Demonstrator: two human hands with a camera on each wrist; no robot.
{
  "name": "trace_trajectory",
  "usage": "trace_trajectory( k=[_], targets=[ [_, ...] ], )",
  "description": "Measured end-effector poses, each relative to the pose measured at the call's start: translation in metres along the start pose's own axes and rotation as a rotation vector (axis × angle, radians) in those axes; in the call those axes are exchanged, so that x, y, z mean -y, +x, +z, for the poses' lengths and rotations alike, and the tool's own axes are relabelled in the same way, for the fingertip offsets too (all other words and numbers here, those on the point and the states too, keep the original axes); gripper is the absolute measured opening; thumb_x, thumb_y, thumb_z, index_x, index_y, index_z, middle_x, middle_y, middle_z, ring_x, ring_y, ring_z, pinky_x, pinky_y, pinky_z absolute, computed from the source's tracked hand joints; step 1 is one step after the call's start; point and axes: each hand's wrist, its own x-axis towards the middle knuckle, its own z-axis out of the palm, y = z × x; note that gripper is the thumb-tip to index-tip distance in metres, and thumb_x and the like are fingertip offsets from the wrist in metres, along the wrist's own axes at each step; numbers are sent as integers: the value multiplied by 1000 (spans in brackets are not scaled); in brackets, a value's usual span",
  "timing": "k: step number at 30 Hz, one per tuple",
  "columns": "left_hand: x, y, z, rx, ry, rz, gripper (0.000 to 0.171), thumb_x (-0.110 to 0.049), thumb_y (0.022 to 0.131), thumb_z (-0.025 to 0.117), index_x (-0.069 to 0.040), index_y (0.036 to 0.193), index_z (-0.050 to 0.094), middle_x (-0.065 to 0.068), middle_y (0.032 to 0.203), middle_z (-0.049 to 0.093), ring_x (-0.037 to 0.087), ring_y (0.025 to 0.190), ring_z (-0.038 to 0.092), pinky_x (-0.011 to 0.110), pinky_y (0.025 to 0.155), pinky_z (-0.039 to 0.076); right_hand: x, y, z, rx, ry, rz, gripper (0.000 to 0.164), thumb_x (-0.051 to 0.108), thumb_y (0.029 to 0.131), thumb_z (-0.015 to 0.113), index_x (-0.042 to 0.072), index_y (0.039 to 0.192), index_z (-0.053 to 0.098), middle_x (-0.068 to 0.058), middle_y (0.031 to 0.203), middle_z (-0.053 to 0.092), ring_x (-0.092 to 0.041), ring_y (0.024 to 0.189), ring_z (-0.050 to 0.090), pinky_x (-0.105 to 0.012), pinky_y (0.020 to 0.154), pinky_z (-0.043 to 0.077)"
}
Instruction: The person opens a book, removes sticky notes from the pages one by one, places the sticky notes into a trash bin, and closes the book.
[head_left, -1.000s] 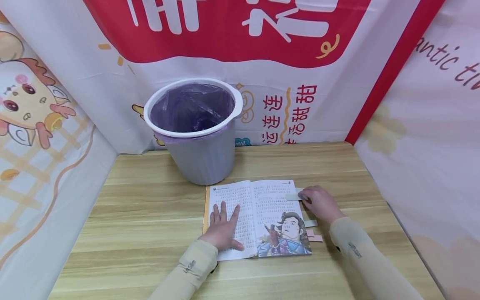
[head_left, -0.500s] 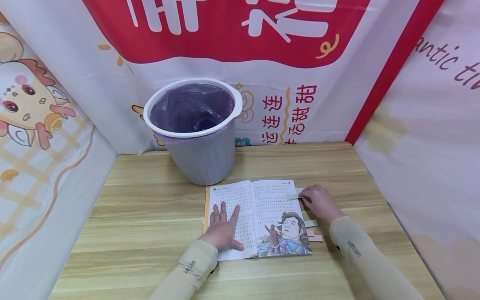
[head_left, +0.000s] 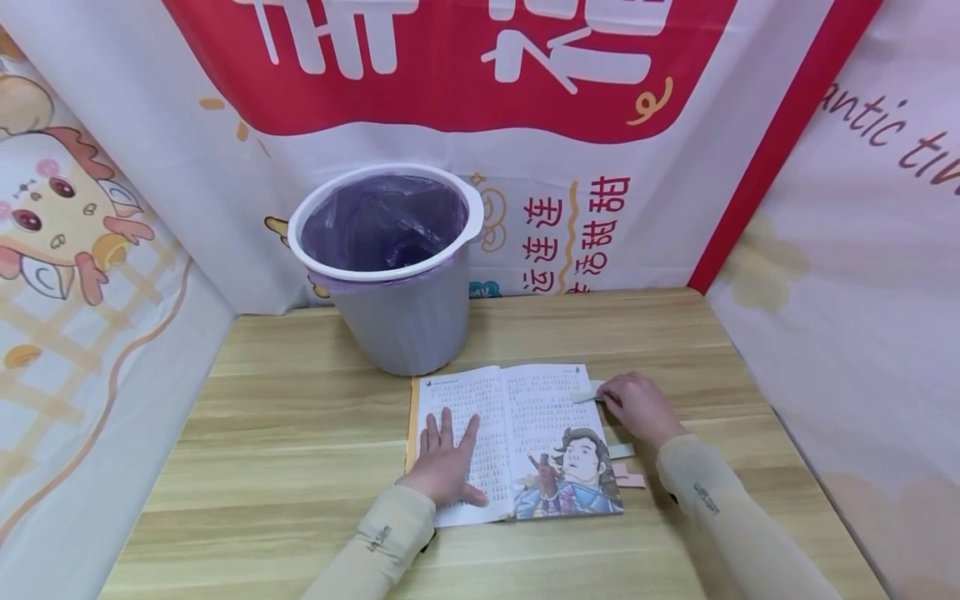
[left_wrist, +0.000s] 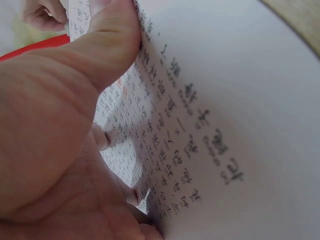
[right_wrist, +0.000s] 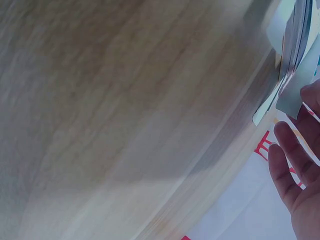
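An open book lies on the wooden table, with printed text on both pages and a colour drawing low on the right one. My left hand rests on the left page, fingers spread; its thumb presses the paper in the left wrist view. At the book's right edge, my right hand pinches the outer end of a pale green paper strip, whose other end overlaps the right page. The right wrist view shows this strip at thumb and forefinger, the other fingers held away.
Another pale green tab and pink tabs stick out from the book's right side. Behind the book stands a grey trash bin with a purple liner. Printed cloth hangs round the table.
The head view has tilted up slightly, so the scene sits a little lower. Both hands keep their places, the right with the strip in its fingers.
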Motion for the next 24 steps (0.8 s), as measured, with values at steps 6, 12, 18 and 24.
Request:
trace_trajectory(
  k=[6, 12, 18, 24],
  targets=[
    [-2, -3, -1, -6, -2, 20, 128, -55, 57, 80, -20, 160, 13, 31, 160, -8, 55, 145, -10, 60, 119, 3, -4, 0, -3, -34, 43, 56, 16, 21, 89, 67, 13, 99, 77, -5, 97, 75, -27, 97, 69, -46, 90, 52],
    [-1, -4, -1, -10, -6, 22, 128, -55, 57, 80, -20, 160, 13, 31, 160, -8, 55, 145, -10, 60, 119, 3, -4, 3, -17, -99, 56, 82, 20, 17, 88, 66, 10, 103, 77, -9, 101, 75, -29, 97, 70, -46, 86, 53],
    [0, -3, 0, 0, -17, 8, 128, -55, 57, 80, -21, 160, 12, 30, 161, -10, 53, 145, -13, 59, 119, 1, 9, 8, -42, -205, 96, 75, 21, 18, 90, 64, 9, 104, 76, -12, 105, 74, -33, 101, 68, -48, 88, 52],
    [2, -1, 2, -3, -15, 7, 129, -56, 56, 80, -22, 160, 12, 29, 161, -10, 53, 146, -13, 59, 119, 1, 33, 18, -74, -336, 132, -8, 21, 15, 88, 67, 5, 104, 76, -13, 101, 75, -32, 95, 70, -46, 85, 54]
  ],
)
